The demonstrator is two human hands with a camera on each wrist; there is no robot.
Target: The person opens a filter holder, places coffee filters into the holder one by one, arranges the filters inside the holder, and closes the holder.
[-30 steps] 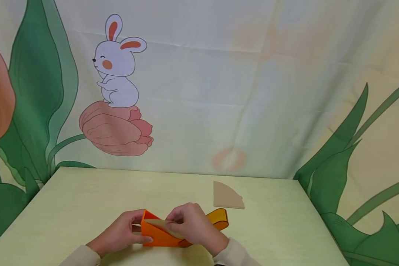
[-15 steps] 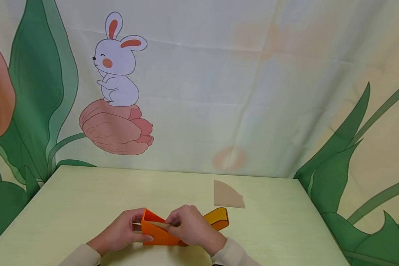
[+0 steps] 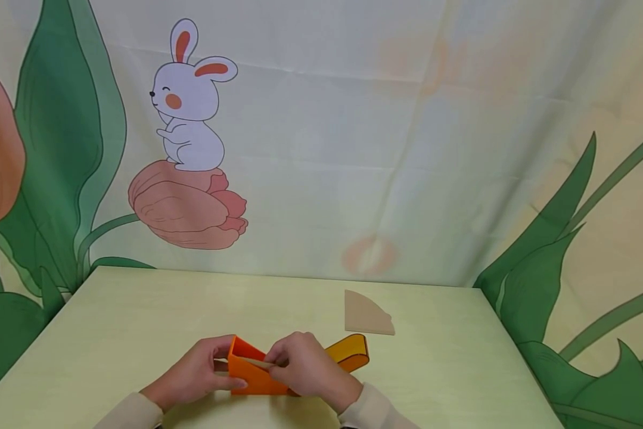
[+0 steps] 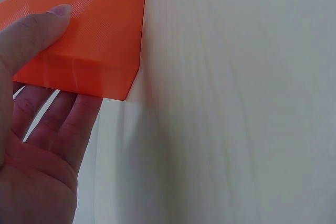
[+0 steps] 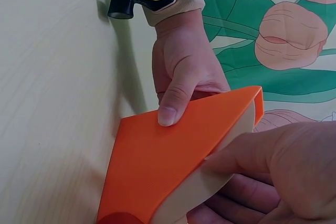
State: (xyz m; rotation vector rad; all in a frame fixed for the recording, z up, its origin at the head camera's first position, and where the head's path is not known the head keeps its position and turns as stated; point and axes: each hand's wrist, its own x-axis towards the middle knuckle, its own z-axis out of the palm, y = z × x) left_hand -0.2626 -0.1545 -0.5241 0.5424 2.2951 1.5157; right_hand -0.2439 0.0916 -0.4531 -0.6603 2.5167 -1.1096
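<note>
Head view: left hand (image 3: 192,375) gripping orange holder (image 3: 254,375) near table (image 3: 112,322) front edge, right hand (image 3: 307,369) pinching tan sheet (image 3: 257,361) into it. Best pressed slowly, wedge braced, edges aligned with walls. Compared with a second ago, sheet sunk deeper. Spare sheet (image 3: 366,314) lying behind.

Near the front edge of the pale green table (image 3: 112,322), the left hand (image 3: 195,375) grips the wide end of an orange wedge-shaped holder (image 3: 251,374), while the right hand (image 3: 307,369) pinches what looks like a beige paper filter (image 3: 257,361) at its open top. Another beige fan-shaped filter (image 3: 366,314) lies flat farther back, apart from both hands. A rabbit-and-tulip backdrop (image 3: 189,119) hangs behind.
</note>
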